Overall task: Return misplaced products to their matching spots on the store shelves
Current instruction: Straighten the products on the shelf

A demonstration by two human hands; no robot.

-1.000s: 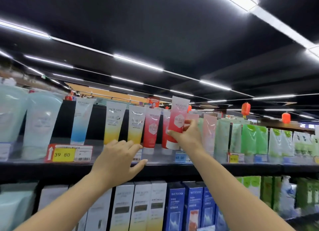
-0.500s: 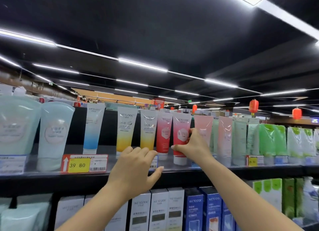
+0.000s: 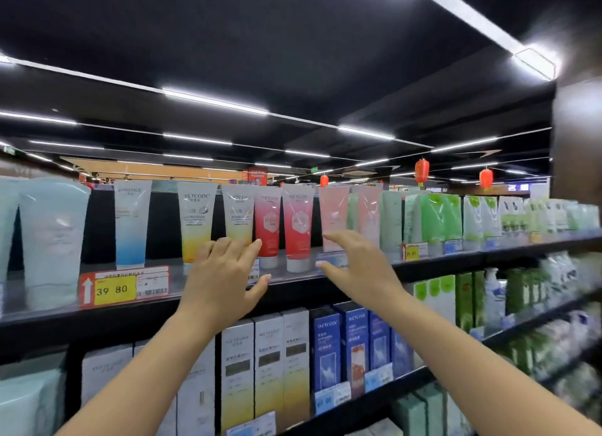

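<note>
A black top shelf [image 3: 439, 263] crosses mid-frame under a dark ceiling; both hands, left [image 3: 224, 279] and right [image 3: 361, 269], spread empty before upright red tubes [image 3: 298, 227].

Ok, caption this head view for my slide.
Both open hands, left and right, hover before two red tubes on the top shelf.

Both your hands are up at the top shelf [image 3: 456, 260], fingers loose and holding nothing. Your left hand [image 3: 224, 279] covers the foot of a yellow tube [image 3: 238, 217]. Your right hand [image 3: 360, 269] is spread, thumb low, in front of a pale pink tube [image 3: 334, 212]. Between your hands stand two red tubes [image 3: 298, 227], upright on their caps. Left of your left hand sits a yellow price tag [image 3: 114, 290]; blue boxes [image 3: 353, 341] line the shelf under your right wrist.
</note>
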